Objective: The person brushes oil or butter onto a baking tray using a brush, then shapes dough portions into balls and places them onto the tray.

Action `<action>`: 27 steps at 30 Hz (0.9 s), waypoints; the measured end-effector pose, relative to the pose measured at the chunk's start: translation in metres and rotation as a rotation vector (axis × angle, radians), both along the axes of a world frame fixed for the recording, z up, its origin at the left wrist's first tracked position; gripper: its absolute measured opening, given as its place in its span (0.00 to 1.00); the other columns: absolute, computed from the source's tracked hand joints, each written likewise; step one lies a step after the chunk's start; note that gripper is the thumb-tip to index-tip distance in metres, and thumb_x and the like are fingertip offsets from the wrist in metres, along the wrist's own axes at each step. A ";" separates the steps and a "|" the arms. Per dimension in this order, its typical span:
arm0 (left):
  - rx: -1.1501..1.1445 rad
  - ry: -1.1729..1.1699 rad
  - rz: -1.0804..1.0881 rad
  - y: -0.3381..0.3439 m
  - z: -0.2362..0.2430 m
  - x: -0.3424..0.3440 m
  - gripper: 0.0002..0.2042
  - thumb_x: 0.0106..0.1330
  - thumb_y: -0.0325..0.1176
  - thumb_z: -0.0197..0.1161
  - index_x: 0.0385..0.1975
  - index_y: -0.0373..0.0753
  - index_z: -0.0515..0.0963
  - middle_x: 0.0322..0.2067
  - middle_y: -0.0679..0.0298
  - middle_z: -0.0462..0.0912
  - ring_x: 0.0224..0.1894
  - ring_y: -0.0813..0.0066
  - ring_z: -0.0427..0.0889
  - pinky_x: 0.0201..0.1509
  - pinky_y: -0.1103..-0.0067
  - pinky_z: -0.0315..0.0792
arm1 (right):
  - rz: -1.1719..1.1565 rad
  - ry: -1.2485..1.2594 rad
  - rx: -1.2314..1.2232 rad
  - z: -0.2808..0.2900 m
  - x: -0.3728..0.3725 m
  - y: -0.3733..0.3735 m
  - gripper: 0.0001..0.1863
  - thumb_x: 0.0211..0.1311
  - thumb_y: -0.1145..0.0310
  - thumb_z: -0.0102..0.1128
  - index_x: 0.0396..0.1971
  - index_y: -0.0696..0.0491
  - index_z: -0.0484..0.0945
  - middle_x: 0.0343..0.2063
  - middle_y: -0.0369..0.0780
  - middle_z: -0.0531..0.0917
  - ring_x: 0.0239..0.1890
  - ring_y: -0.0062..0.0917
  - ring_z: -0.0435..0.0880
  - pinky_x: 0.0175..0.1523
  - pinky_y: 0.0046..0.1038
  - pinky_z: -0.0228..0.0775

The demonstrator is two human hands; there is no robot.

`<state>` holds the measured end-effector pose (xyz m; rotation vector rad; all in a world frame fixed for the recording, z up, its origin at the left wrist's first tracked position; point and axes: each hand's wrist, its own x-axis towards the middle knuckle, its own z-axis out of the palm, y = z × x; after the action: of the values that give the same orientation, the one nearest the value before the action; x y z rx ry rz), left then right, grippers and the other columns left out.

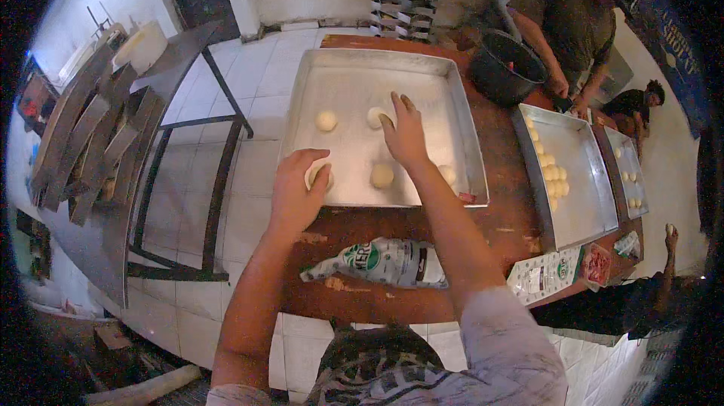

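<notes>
From afar I see the left hand [295, 186] cupped at the near-left ball [314, 170], its grip unclear, the right hand [408, 136] apart, open, just right of the far-right ball [373, 117].

I see lettering on the plastic bag [396, 262] by my table's [509, 213] near edge, the white-green packet [547, 276] farther right along it, and the blue banner [670, 55] beyond.

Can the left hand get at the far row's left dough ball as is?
Likely yes: the left hand is at a nearer ball, and only bare tray lies between its fingers and that dough ball.
</notes>
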<state>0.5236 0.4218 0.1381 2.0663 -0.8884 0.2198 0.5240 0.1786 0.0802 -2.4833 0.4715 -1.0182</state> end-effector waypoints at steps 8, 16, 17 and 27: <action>0.235 -0.357 -0.097 -0.124 -0.076 0.086 0.18 0.57 0.26 0.57 0.49 0.40 0.73 0.54 0.57 0.72 0.54 0.53 0.71 0.57 0.65 0.66 | 0.510 0.156 0.048 0.026 -0.258 0.063 0.22 0.47 0.78 0.61 0.47 0.53 0.75 0.41 0.46 0.76 0.40 0.39 0.76 0.45 0.35 0.68; 0.582 -0.193 -0.284 -0.179 -0.084 0.124 0.22 0.53 0.26 0.56 0.52 0.38 0.70 0.54 0.52 0.70 0.57 0.52 0.67 0.58 0.67 0.67 | 0.237 0.294 0.122 -0.032 -0.356 0.042 0.26 0.46 0.71 0.63 0.51 0.50 0.74 0.41 0.47 0.76 0.40 0.41 0.76 0.45 0.38 0.70; 0.622 -0.147 -0.257 -0.183 -0.078 0.122 0.22 0.53 0.27 0.56 0.52 0.37 0.70 0.54 0.52 0.70 0.57 0.51 0.67 0.58 0.68 0.67 | 0.240 0.290 0.139 -0.031 -0.355 0.042 0.26 0.46 0.71 0.63 0.51 0.50 0.74 0.42 0.47 0.76 0.41 0.41 0.76 0.45 0.38 0.70; 0.412 -0.628 0.056 -0.233 -0.054 0.023 0.29 0.59 0.37 0.59 0.61 0.42 0.62 0.61 0.49 0.60 0.64 0.54 0.59 0.64 0.63 0.57 | 0.338 0.176 0.296 -0.031 -0.365 0.031 0.24 0.51 0.71 0.62 0.51 0.50 0.73 0.41 0.45 0.75 0.41 0.39 0.76 0.45 0.35 0.71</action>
<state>0.5464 0.1891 0.0836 2.4485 -1.3347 0.8057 0.1594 0.2100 0.0492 -2.2893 0.2217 -0.5567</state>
